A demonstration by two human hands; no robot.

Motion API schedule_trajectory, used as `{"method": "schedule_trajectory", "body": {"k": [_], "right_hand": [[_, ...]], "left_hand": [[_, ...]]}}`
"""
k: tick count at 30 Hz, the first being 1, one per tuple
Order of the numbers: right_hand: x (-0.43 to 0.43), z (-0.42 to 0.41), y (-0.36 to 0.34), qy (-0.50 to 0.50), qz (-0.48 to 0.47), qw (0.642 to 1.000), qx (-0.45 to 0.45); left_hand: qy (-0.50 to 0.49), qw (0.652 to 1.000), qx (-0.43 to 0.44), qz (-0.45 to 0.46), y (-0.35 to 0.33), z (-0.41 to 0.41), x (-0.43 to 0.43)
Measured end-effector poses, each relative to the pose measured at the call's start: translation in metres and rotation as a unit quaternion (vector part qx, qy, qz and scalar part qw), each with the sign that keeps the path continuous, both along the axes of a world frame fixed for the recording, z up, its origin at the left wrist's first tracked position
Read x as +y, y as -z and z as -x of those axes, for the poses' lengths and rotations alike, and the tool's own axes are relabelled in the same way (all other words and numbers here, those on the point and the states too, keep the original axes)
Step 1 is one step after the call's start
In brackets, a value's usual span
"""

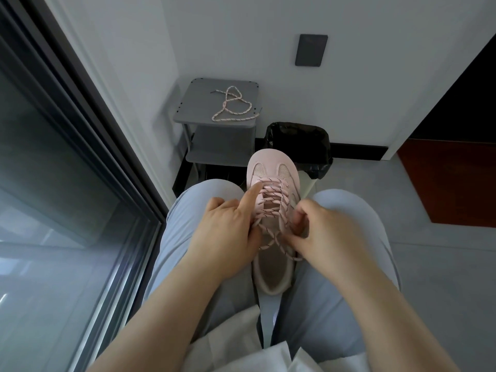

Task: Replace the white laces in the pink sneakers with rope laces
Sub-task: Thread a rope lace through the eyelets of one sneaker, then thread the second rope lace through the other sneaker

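A pink sneaker lies between my knees, toe pointing away from me. A pink rope lace with dark flecks is threaded across its eyelets, and its two ends cross over the shoe's opening. My left hand holds the sneaker's left side, with the index finger stretched along the upper eyelets. My right hand is curled at the right side, pinching the lace near the lower eyelets. A second rope lace lies loose on the grey stand.
The grey stand has a lower shelf and sits in the corner ahead. A bin with a black bag stands right of it, just beyond the sneaker's toe. A glass sliding door runs along my left. Grey floor spreads to the right.
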State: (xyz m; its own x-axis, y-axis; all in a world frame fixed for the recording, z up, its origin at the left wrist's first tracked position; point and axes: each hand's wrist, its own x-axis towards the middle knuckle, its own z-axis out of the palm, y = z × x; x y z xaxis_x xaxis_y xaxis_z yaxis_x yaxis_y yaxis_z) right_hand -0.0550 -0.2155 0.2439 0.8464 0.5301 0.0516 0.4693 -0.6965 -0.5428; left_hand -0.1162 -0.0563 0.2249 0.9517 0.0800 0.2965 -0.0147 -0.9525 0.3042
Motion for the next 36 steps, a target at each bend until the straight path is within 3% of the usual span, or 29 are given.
{"method": "schedule_trajectory", "body": {"k": [3, 9, 14, 17, 21, 26, 28, 32, 36], "right_hand": [[0.007, -0.001, 0.0, -0.011, 0.151, 0.988, 0.011], [0.021, -0.019, 0.028, -0.015, 0.267, 0.956, 0.123], [0.026, -0.035, 0.042, 0.001, 0.235, 0.963, 0.13], [0.026, -0.051, 0.049, 0.011, 0.222, 0.962, 0.159], [0.02, -0.079, 0.061, 0.041, 0.241, 0.956, 0.16], [0.015, -0.117, 0.121, -0.051, 0.41, 0.886, 0.209], [0.017, -0.126, 0.151, -0.071, 0.438, 0.867, 0.225], [0.031, -0.137, 0.203, -0.062, 0.424, 0.865, 0.259], [0.054, -0.147, 0.238, 0.031, 0.358, 0.883, 0.302]], "left_hand": [[0.009, 1.0, 0.005, 0.026, 0.0, -0.001, 0.0], [0.018, 1.0, 0.007, 0.013, -0.001, -0.003, 0.005], [0.033, 0.998, 0.021, -0.051, -0.004, -0.02, 0.015], [0.062, 0.986, 0.138, -0.066, -0.016, -0.043, 0.022], [0.044, 0.94, 0.336, -0.046, -0.023, -0.088, 0.048], [-0.009, 0.949, 0.316, 0.017, 0.0, -0.133, 0.103], [-0.021, 0.93, 0.363, 0.048, 0.019, -0.134, 0.119], [0.004, 0.855, 0.519, 0.028, 0.056, -0.127, 0.134], [0.017, 0.853, 0.52, 0.032, 0.069, -0.127, 0.138]]}}
